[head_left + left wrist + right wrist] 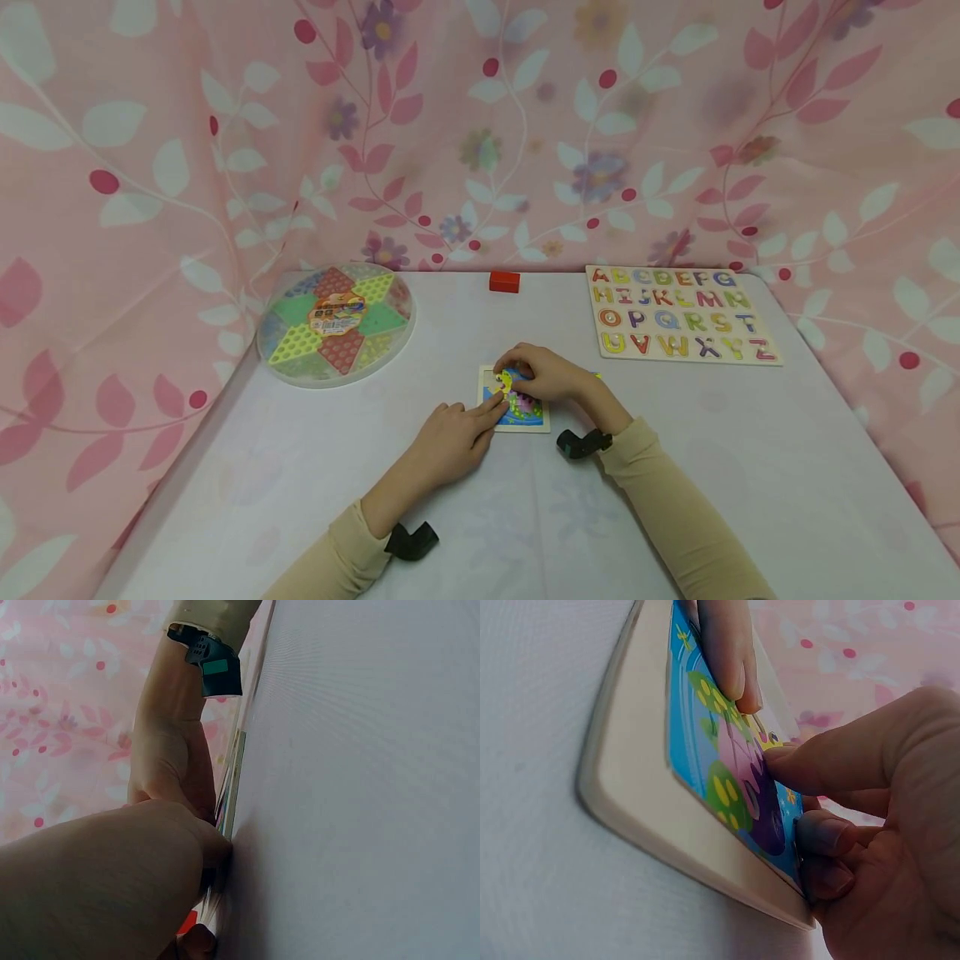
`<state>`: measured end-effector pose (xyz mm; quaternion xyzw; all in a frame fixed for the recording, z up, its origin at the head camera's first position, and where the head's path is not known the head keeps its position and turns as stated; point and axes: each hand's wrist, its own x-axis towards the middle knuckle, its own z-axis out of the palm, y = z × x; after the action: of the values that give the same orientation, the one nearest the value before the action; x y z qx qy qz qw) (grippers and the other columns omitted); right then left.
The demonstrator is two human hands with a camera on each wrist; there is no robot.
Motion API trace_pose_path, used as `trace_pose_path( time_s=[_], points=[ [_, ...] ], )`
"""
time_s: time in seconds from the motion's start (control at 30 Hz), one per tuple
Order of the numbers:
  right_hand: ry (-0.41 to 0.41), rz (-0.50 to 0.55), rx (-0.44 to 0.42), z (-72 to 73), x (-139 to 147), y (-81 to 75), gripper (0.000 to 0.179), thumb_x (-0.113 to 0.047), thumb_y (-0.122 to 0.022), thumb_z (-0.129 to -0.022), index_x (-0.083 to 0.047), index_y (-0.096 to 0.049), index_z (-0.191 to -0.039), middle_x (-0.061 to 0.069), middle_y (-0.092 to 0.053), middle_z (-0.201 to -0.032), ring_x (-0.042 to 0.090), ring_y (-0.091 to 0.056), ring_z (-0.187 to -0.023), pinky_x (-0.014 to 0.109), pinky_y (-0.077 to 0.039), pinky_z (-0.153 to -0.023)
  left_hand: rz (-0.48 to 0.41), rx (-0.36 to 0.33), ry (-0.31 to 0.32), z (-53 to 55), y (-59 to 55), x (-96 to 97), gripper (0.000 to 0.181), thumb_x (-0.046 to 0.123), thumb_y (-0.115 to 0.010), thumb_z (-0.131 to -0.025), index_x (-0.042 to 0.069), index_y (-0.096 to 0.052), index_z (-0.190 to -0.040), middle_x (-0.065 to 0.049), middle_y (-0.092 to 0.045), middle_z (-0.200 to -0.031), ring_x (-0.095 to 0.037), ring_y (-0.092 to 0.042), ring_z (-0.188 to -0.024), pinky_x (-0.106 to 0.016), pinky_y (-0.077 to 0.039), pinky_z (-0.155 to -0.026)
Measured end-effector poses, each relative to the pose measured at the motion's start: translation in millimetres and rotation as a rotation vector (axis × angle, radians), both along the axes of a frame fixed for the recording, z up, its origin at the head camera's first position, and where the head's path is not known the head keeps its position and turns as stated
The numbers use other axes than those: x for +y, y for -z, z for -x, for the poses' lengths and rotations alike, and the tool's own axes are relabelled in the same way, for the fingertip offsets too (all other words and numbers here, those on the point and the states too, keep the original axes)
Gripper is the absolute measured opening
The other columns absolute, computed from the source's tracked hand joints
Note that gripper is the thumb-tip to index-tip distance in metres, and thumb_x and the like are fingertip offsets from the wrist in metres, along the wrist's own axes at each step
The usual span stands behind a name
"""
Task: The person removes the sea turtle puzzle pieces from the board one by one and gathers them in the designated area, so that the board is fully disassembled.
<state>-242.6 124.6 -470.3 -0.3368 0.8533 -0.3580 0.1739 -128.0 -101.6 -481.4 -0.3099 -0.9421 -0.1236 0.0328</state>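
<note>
From my remote seat I read this as a picture puzzle well advanced: the puzzle (525, 414) lies flat on the table (300, 483), just in front of the person, and printed pieces cover most of its pale frame (626, 750). What seems left is the far left corner, where bare backing shows. The right hand (551, 375) pinches a yellow piece (504, 382) between thumb and fingers over that area; I cannot tell whether it is seated. The left hand (453, 442) has its fore fingers stretched out, tips resting on the puzzle's left part, gripping nothing, close beside the right. Some yellow shows behind the right wrist, too hidden for me to say whether it is another piece.
</note>
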Motion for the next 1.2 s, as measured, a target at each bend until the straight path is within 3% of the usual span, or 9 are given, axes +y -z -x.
trace_pose_path(
  time_s=[0.37, 0.6, 0.87, 1.13, 1.2],
  points=[
    [0.018, 0.066, -0.034, 3.5, 4.6, 0.4, 0.025, -0.01, -0.076, -0.097, -0.014, -0.078, -0.122, 0.001, -0.06, -0.092, 0.015, -0.047, -0.074, 0.028, -0.04, -0.071, 0.005, -0.023, -0.011, -0.2, 0.7, 0.5, 0.044, 0.028, -0.058, -0.109, 0.021, -0.062, -0.152, 0.005, -0.057, -0.156, -0.023, -0.06, -0.074, -0.033, -0.042, -0.069],
    [0.054, 0.106, -0.085, 7.8, 11.0, 4.1, 0.026, -0.006, -0.076, -0.095, -0.01, -0.076, -0.121, -0.002, -0.053, -0.079, 0.015, -0.049, -0.075, 0.026, -0.04, -0.071, 0.011, -0.017, -0.009, -0.4, 1.7, 0.6, 0.043, 0.028, -0.057, -0.109, 0.021, -0.062, -0.152, 0.005, -0.058, -0.155, -0.023, -0.061, -0.073, -0.033, -0.042, -0.068],
    [0.039, 0.109, -0.033, 8.7, 12.4, 2.4, 0.023, -0.01, -0.079, -0.096, -0.013, -0.078, -0.119, -0.002, -0.061, -0.084, 0.016, -0.052, -0.077, 0.025, -0.042, -0.07, 0.008, -0.001, -0.001, -0.5, 1.2, 0.2, 0.043, 0.027, -0.058, -0.109, 0.02, -0.062, -0.151, 0.004, -0.059, -0.155, -0.023, -0.061, -0.072, -0.033, -0.043, -0.068],
    [-0.002, 0.13, -0.029, 10.2, 15.6, 4.8, 0.029, -0.007, -0.08, -0.094, -0.008, -0.079, -0.122, -0.002, -0.058, -0.078, 0.014, -0.051, -0.073, 0.024, -0.041, -0.067, 0.01, -0.002, -0.002, -0.5, 1.1, -0.1, 0.044, 0.027, -0.058, -0.109, 0.02, -0.062, -0.152, 0.004, -0.058, -0.155, -0.025, -0.063, -0.075, -0.034, -0.044, -0.069],
    [-0.021, 0.139, -0.008, 10.8, 16.4, 5.7, 0.028, -0.007, -0.078, -0.095, -0.009, -0.079, -0.124, -0.002, -0.064, -0.084, 0.013, -0.051, -0.074, 0.024, -0.041, -0.068, 0.01, -0.007, -0.003, -0.9, 0.4, -0.2, 0.044, 0.028, -0.058, -0.109, 0.02, -0.061, -0.152, 0.004, -0.058, -0.155, -0.025, -0.063, -0.076, -0.034, -0.044, -0.07]
  ],
)
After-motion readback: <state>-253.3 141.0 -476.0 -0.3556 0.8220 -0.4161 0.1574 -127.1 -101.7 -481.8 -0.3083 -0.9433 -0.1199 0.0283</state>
